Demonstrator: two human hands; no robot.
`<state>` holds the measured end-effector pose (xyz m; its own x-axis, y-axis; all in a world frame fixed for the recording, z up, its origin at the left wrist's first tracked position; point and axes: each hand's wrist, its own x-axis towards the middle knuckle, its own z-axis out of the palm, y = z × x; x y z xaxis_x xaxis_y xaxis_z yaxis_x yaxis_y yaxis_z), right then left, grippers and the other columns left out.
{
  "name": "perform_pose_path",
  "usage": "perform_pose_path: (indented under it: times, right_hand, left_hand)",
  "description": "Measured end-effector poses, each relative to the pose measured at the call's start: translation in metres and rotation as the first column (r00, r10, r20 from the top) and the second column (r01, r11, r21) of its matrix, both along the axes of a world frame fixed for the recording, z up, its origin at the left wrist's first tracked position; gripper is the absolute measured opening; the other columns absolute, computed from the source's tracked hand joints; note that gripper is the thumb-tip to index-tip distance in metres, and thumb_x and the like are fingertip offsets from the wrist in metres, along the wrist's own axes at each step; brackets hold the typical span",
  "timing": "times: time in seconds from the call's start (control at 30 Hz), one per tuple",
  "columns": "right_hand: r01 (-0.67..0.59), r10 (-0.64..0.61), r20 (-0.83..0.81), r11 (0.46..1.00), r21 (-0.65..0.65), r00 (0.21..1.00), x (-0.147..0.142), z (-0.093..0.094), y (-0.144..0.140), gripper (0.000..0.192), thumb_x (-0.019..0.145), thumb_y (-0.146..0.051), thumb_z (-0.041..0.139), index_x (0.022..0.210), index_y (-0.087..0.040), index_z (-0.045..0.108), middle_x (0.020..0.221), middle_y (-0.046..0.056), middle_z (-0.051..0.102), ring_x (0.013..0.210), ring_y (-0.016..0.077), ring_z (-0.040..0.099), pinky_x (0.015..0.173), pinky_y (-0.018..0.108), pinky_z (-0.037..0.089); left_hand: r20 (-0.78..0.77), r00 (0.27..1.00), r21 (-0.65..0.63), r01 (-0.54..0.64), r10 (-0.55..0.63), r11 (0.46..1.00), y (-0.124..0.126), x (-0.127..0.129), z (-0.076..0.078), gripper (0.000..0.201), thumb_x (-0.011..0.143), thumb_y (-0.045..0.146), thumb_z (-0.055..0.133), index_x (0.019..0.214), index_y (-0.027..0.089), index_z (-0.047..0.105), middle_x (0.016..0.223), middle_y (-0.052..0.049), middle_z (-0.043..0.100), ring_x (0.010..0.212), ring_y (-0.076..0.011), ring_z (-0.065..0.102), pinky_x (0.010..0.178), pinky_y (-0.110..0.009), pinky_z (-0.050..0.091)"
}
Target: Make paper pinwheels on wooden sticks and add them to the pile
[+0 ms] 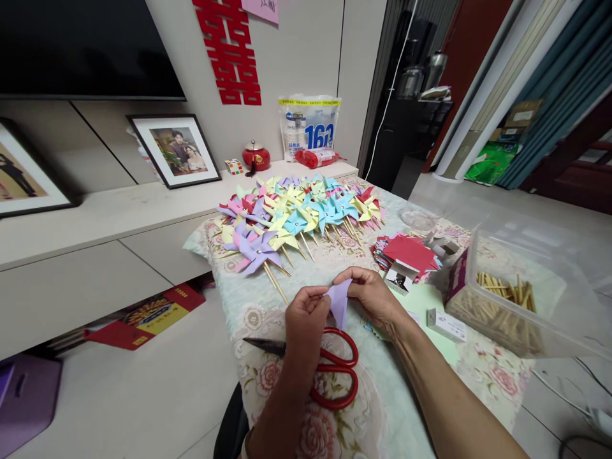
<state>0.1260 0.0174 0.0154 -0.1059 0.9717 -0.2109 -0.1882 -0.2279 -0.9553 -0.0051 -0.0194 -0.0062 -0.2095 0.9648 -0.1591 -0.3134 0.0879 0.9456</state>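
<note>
A folded piece of purple paper (340, 301) is pinched between both hands above the table. My left hand (306, 315) grips its left edge, my right hand (375, 296) grips its top right. Red-handled scissors (329, 370) lie on the flowered tablecloth (268, 376) right under my left hand. Beyond the hands lies a heap of finished paper pinwheels (296, 220) on wooden sticks, in purple, yellow, blue, pink and red.
A stack of red paper squares (411, 252) and small white boxes (399, 277) lie right of my hands. A clear plastic tub (516, 280) holds wooden sticks. A low cabinet (95, 217) with framed photos stands left; a red box (143, 315) lies on the floor.
</note>
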Motion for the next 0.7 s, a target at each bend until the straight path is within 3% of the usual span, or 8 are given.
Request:
perform_pose_path:
  times: [0.2, 0.33, 0.4, 0.5, 0.57, 0.7]
  right_hand:
    - [0.042, -0.041, -0.061, 0.999, 0.004, 0.997, 0.006, 0.005, 0.001, 0.035, 0.072, -0.031, 0.072, 0.106, -0.021, 0.075, 0.100, 0.006, 0.076, 0.088, 0.0202, 0.064, 0.075, 0.031, 0.047]
    - [-0.022, -0.005, 0.158, 0.985, 0.173, 0.987, 0.011, 0.004, -0.001, 0.039, 0.076, -0.036, 0.074, 0.113, -0.023, 0.073, 0.105, 0.006, 0.073, 0.092, 0.0208, 0.062, 0.081, 0.033, 0.045]
    - [-0.075, -0.007, 0.299, 0.963, 0.259, 0.954, 0.011, 0.003, -0.002, 0.038, 0.072, -0.029, 0.079, 0.109, -0.024, 0.075, 0.101, 0.004, 0.071, 0.083, 0.0183, 0.059, 0.078, 0.032, 0.044]
    - [-0.129, -0.066, 0.428, 0.903, 0.410, 0.901, 0.010, 0.000, -0.002, 0.016, 0.075, -0.023, 0.074, 0.091, -0.025, 0.078, 0.089, 0.002, 0.066, 0.075, 0.0170, 0.056, 0.072, 0.031, 0.042]
    - [-0.149, -0.099, 0.455, 0.865, 0.479, 0.885, 0.010, -0.002, -0.001, 0.008, 0.077, -0.020, 0.070, 0.080, -0.024, 0.076, 0.086, 0.003, 0.065, 0.078, 0.0183, 0.058, 0.073, 0.031, 0.043]
    - [-0.159, -0.131, 0.454, 0.823, 0.546, 0.882, 0.008, -0.012, 0.004, 0.013, 0.077, -0.011, 0.065, 0.076, -0.022, 0.072, 0.087, 0.003, 0.066, 0.083, 0.0188, 0.061, 0.077, 0.031, 0.045]
  left_hand:
    - [-0.044, 0.995, 0.027, -0.083, 0.085, 0.996, 0.003, -0.003, -0.005, 0.023, 0.065, 0.025, 0.073, 0.086, 0.017, 0.068, 0.070, -0.001, 0.070, 0.061, -0.0130, 0.064, 0.057, -0.023, 0.049]
    - [-0.194, 0.974, 0.106, -0.096, 0.115, 0.990, 0.002, -0.005, -0.008, 0.021, 0.073, 0.027, 0.070, 0.092, 0.018, 0.069, 0.077, -0.003, 0.071, 0.069, -0.0167, 0.067, 0.063, -0.025, 0.051]
    - [-0.308, 0.943, 0.151, -0.082, 0.125, 0.985, 0.001, -0.006, -0.009, 0.019, 0.079, 0.028, 0.067, 0.095, 0.020, 0.069, 0.082, -0.004, 0.072, 0.074, -0.0187, 0.068, 0.065, -0.027, 0.052]
    - [-0.452, 0.880, 0.242, -0.040, 0.149, 0.969, 0.001, -0.006, -0.009, 0.016, 0.084, 0.027, 0.062, 0.098, 0.022, 0.069, 0.090, -0.005, 0.072, 0.083, -0.0213, 0.070, 0.072, -0.030, 0.053]
    - [-0.508, 0.842, 0.325, -0.006, 0.180, 0.946, 0.002, -0.007, -0.008, 0.013, 0.085, 0.023, 0.061, 0.095, 0.023, 0.068, 0.091, -0.005, 0.070, 0.085, -0.0213, 0.069, 0.076, -0.031, 0.053]
    - [-0.586, 0.771, 0.463, 0.069, 0.247, 0.883, 0.006, -0.009, -0.009, 0.013, 0.084, 0.014, 0.057, 0.088, 0.022, 0.066, 0.090, -0.005, 0.065, 0.087, -0.0202, 0.065, 0.080, -0.032, 0.053]
